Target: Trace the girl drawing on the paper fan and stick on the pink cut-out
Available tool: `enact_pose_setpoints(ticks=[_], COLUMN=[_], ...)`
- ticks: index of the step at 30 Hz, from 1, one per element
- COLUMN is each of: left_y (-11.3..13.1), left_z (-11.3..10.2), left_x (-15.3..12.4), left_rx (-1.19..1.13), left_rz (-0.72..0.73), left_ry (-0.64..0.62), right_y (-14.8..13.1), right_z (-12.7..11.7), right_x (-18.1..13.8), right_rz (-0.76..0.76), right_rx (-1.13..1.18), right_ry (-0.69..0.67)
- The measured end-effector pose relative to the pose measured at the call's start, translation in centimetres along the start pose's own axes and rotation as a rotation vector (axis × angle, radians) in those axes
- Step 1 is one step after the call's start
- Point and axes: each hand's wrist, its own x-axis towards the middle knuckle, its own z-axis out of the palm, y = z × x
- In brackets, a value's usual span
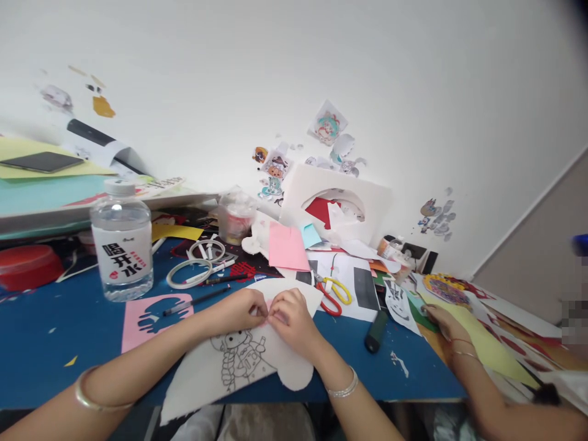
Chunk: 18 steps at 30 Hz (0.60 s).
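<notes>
My left hand (pixel 245 309) and my right hand (pixel 294 321) meet over a white sheet with a line drawing of a braided figure (pixel 241 361). The fingertips of both are pinched together on a small pink piece (pixel 270 304), mostly hidden by the fingers; its kind is unclear. The drawing sheet lies tilted over the table's front edge, with a rounded white cutout part (pixel 296 370) below my right hand. To the left lie a pink paper with a cut-out shape (pixel 131 321) and a black pen (pixel 197 300). Scissors with red and yellow handles (pixel 337 294) rest beyond my right hand.
A large water bottle (pixel 122 245) stands at left, near a red round container (pixel 27 268). White tape-like rings (pixel 189 274), a pink note (pixel 288 246) and paper scraps crowd the back. A dark green stick-like object (pixel 376 331) lies at right. Another person's hand (pixel 448 324) rests on papers there.
</notes>
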Motion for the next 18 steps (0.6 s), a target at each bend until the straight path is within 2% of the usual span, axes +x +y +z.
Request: enact_pose_setpoints(ticks=[18], left_y=[-1.00], left_z=[0.38], left_x=[0.28], left_rx=[-0.025], left_rz=[-0.024], left_ry=[-0.026], right_y=[-0.09], right_z=[-0.24], right_x=[0.08], right_rz=[-0.063], right_rx=[-0.081], right_ry=[-0.019])
